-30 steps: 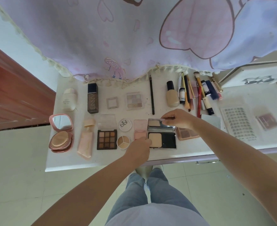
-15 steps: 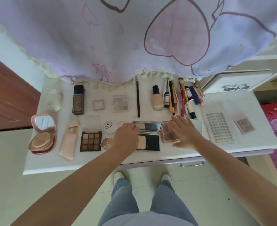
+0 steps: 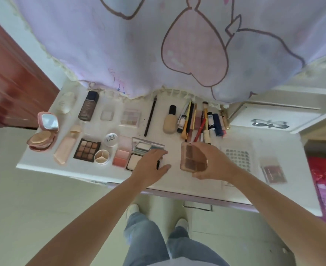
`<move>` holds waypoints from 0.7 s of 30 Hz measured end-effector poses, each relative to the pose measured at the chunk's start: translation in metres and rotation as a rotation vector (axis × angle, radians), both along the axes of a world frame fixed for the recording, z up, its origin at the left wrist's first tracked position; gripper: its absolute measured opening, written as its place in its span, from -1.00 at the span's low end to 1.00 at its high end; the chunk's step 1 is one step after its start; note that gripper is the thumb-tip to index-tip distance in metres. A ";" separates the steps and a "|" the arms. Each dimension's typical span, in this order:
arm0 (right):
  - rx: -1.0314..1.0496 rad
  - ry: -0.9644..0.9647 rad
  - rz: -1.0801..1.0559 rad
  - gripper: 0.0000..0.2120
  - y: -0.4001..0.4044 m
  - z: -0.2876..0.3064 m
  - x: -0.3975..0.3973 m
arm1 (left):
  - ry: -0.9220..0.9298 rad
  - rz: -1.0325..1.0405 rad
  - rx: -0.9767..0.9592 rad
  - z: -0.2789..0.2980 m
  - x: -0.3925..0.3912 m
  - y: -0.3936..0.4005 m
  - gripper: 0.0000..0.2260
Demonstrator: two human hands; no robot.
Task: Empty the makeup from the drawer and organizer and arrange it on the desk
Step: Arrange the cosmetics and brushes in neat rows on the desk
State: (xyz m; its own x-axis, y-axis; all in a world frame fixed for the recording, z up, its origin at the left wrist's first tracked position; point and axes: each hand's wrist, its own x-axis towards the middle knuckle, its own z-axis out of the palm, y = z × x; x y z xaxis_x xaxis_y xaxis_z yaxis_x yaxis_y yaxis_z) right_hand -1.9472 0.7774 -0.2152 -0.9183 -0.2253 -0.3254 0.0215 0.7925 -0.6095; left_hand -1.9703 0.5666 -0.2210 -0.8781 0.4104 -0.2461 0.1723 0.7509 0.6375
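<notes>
Makeup lies in rows on the white desk [image 3: 173,143]. My right hand [image 3: 213,162] holds a clear pink eyeshadow palette [image 3: 192,159] with brown shades, lifted off the desk and tilted. My left hand [image 3: 150,166] rests with relaxed fingers on the right part of an open black powder compact [image 3: 139,160] whose mirrored lid [image 3: 146,147] stands up. A pink blush palette [image 3: 121,160] lies just left of the compact.
Left on the desk are a brown nine-pan palette [image 3: 87,152], a round pink mirror compact [image 3: 43,131], bottles and small jars. Brushes, pencils and tubes [image 3: 202,121] lie at the back right. A sticker sheet [image 3: 238,158] and small palette [image 3: 273,172] lie right. A curtain [image 3: 177,45] overhangs the back.
My right hand left the compact's lid, moved right and lifted the clear pink palette off the desk. My left hand slid across the open compact to its right part.
</notes>
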 end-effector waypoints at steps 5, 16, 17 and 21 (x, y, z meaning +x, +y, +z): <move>0.016 -0.046 0.041 -0.30 0.019 0.037 0.003 | -0.267 -0.087 0.244 0.027 -0.001 0.030 -0.28; -0.205 -0.110 -0.169 -0.32 0.029 0.073 0.019 | -0.450 -0.147 0.368 0.046 -0.007 0.047 -0.18; -0.261 -0.107 -0.210 -0.35 0.028 0.073 0.020 | -0.432 -0.133 0.389 0.046 -0.007 0.047 -0.19; -0.669 -0.178 -0.616 -0.52 0.023 0.062 0.023 | -0.213 -0.106 0.388 0.052 -0.006 0.049 -0.25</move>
State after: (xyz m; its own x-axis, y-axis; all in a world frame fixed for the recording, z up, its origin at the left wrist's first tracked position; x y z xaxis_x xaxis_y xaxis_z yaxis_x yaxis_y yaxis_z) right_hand -1.9243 0.8007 -0.1532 -0.8873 0.0949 -0.4513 0.4593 0.0946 -0.8832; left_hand -1.9764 0.6155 -0.1688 -0.7726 0.5929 -0.2270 0.0700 0.4350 0.8977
